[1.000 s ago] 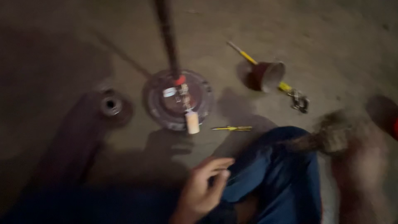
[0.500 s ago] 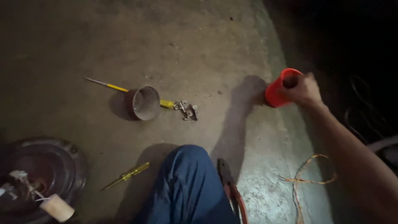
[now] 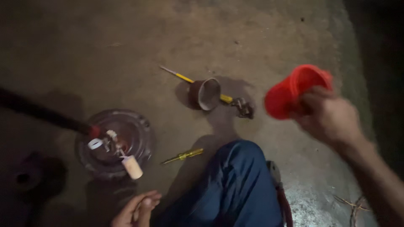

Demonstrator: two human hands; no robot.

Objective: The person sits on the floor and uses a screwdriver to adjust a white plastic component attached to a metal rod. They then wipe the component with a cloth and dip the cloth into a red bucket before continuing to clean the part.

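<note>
My right hand (image 3: pixel 327 120) grips a red plastic cup-shaped part (image 3: pixel 294 90), held in the air above the concrete floor at the right; both are blurred. My left hand (image 3: pixel 136 208) rests low at the bottom edge, fingers loosely curled, holding nothing, beside my knee in blue trousers (image 3: pixel 235 189). Just above that hand lies a round dark metal base (image 3: pixel 115 143) with a dark rod (image 3: pixel 42 113), wires and a pale cylindrical capacitor (image 3: pixel 132 167).
A grey metal cup (image 3: pixel 206 93) lies on its side over a long yellow-handled screwdriver (image 3: pixel 185 78), with a small metal fitting (image 3: pixel 244 107) beside it. A small yellow screwdriver (image 3: pixel 183 156) lies near my knee. Red-handled pliers (image 3: pixel 280 191) and loose wire (image 3: pixel 351 204) are at right.
My right hand has lifted the red part off the floor at the far right and carried it left toward me. The view has swung left, showing the round base and my left hand again.
</note>
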